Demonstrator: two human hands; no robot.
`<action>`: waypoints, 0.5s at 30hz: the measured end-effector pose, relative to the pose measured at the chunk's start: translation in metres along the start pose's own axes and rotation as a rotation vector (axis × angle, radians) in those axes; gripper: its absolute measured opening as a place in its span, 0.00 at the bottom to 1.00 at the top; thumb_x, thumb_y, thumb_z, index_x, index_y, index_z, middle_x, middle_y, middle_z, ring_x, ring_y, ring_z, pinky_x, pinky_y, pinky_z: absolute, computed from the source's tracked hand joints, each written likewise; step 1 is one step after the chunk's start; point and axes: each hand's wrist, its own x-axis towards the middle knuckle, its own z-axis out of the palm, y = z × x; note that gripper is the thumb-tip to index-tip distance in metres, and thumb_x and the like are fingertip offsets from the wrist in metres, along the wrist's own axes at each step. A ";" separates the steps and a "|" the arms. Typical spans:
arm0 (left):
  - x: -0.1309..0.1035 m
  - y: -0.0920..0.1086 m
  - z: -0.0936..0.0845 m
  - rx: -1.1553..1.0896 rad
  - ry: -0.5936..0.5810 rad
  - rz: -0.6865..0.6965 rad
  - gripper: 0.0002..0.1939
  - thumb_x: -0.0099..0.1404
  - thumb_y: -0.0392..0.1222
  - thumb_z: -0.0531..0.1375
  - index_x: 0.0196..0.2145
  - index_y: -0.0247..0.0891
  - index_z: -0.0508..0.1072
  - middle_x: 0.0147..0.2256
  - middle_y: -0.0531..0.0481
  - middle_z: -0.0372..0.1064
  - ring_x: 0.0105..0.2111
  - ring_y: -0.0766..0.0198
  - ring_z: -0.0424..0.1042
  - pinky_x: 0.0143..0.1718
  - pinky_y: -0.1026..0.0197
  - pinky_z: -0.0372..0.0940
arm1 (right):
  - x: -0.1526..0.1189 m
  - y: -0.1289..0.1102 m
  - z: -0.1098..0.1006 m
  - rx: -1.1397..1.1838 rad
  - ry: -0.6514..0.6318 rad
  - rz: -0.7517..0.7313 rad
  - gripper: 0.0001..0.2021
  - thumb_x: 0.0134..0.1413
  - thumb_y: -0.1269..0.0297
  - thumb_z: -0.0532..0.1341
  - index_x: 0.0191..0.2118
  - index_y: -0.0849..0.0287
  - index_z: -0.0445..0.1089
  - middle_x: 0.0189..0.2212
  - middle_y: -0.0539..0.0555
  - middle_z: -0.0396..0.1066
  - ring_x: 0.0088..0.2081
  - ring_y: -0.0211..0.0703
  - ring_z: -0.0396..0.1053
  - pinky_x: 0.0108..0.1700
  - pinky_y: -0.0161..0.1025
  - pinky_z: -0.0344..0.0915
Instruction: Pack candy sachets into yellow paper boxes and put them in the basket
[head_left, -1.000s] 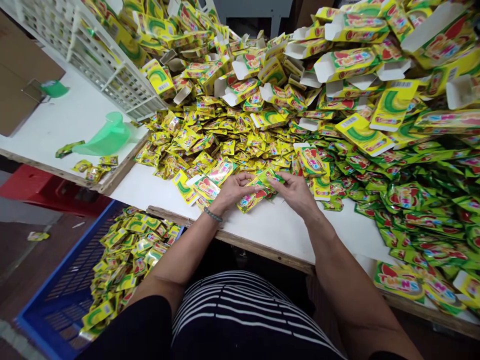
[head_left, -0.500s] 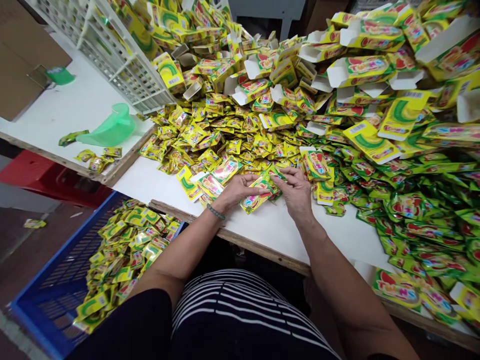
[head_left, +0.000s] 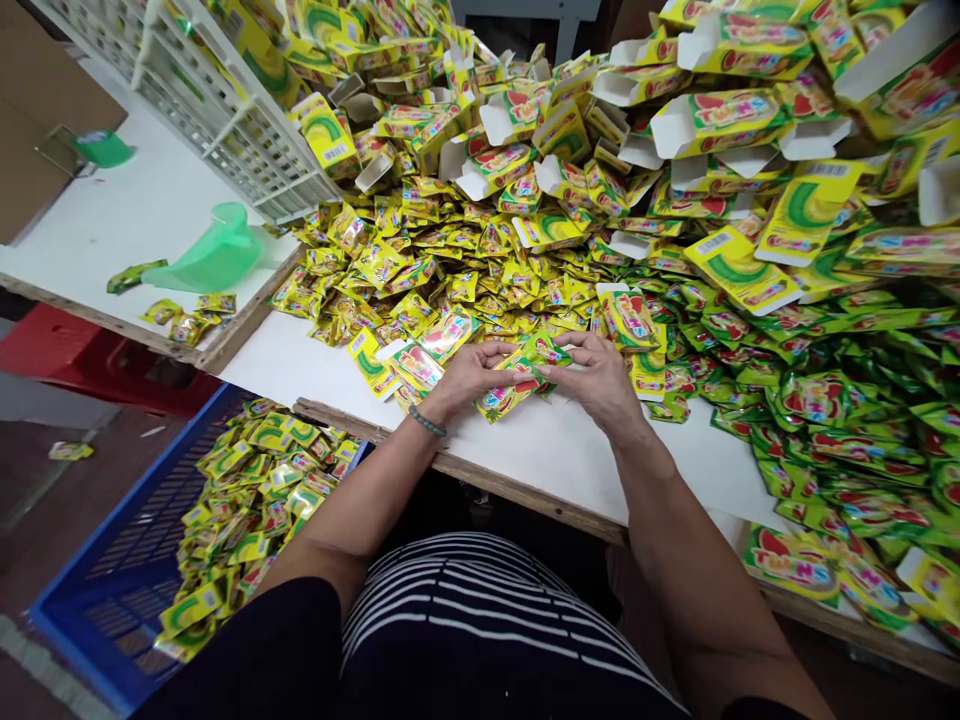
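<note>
My left hand (head_left: pixel 469 378), with a beaded bracelet at the wrist, is closed around a small yellow-and-green candy box (head_left: pixel 501 403). At the box's upper right end my right hand (head_left: pixel 604 388) pinches a shiny green candy packet (head_left: pixel 546 350) between thumb and fingers. The packet touches the box; how far it is inside, I cannot tell. Several printed boxes (head_left: pixel 414 366) lie left of my left hand. Just beyond my right hand another box (head_left: pixel 630 318) rests on the heap. Small yellow packets (head_left: pixel 480 270) are piled behind my hands, and green packets (head_left: pixel 825 400) to the right.
Open-ended empty boxes (head_left: pixel 720 125) are heaped at the back. A white plastic basket (head_left: pixel 247 130) leans at the upper left. A green scoop (head_left: pixel 214 255) and tape dispenser (head_left: pixel 105 148) lie on the left table. Below stands a blue crate (head_left: pixel 112 590) of filled-looking boxes (head_left: pixel 255 500).
My right hand has turned slightly and shifted a little right, its thumb now lower along the green packet. My left hand keeps hold of the box. The view has shifted slightly.
</note>
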 end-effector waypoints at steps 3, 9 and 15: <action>0.000 -0.001 0.001 0.028 0.016 -0.003 0.29 0.40 0.46 0.75 0.40 0.32 0.77 0.34 0.47 0.77 0.34 0.60 0.76 0.43 0.56 0.69 | -0.002 0.001 0.000 0.014 -0.094 0.003 0.09 0.48 0.56 0.67 0.25 0.54 0.76 0.43 0.54 0.73 0.51 0.53 0.66 0.58 0.56 0.52; 0.000 -0.001 0.003 0.088 0.046 0.020 0.29 0.41 0.45 0.74 0.41 0.33 0.77 0.33 0.48 0.77 0.33 0.62 0.75 0.40 0.59 0.69 | 0.002 0.004 -0.003 -0.030 0.066 0.000 0.12 0.45 0.51 0.68 0.28 0.54 0.75 0.45 0.56 0.73 0.51 0.53 0.66 0.57 0.56 0.53; 0.001 -0.004 0.002 0.055 0.057 0.006 0.29 0.39 0.45 0.75 0.40 0.32 0.77 0.32 0.49 0.77 0.31 0.63 0.75 0.39 0.59 0.69 | 0.003 0.004 0.009 -0.072 0.156 -0.060 0.15 0.44 0.48 0.68 0.23 0.54 0.73 0.42 0.56 0.75 0.49 0.54 0.64 0.55 0.56 0.55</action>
